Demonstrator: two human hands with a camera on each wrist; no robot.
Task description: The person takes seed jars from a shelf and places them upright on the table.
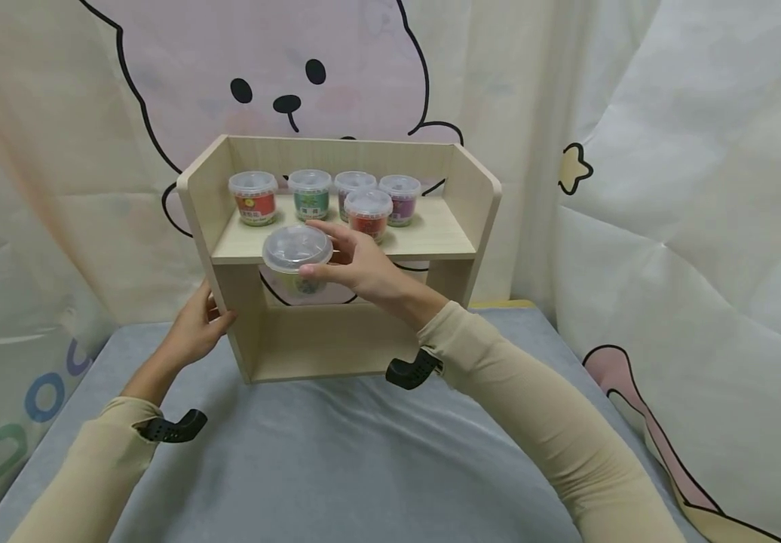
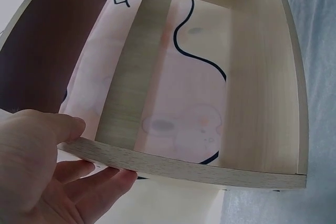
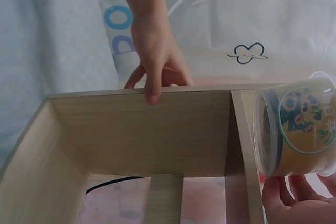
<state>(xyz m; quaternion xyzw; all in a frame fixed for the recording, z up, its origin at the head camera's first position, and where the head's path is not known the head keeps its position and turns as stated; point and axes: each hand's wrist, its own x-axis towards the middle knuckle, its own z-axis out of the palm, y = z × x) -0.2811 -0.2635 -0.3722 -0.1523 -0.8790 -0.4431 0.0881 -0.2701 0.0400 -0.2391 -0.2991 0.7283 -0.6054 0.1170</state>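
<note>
My right hand (image 1: pixel 373 275) holds a round plastic tub (image 1: pixel 293 251) with a clear lid, in front of the upper board of a small wooden shelf (image 1: pixel 329 343). A yellow label with dark pictures shows on this tub (image 3: pixel 304 124) in the right wrist view, with my right fingers (image 3: pixel 299 200) beneath it. My left hand (image 1: pixel 194 328) grips the edge of the shelf's left side panel. In the left wrist view the thumb of my left hand (image 2: pixel 37 166) lies on the inner side of that panel and the other fingers lie outside.
Several lidded tubs stand on the upper board, among them a red one (image 1: pixel 255 200), a green one (image 1: pixel 310 194), a purple one (image 1: pixel 400 200) and an orange-red one (image 1: pixel 368 213) nearer the front edge. A blue-grey cloth (image 1: pixel 336 460) covers the table. Printed curtains hang around it.
</note>
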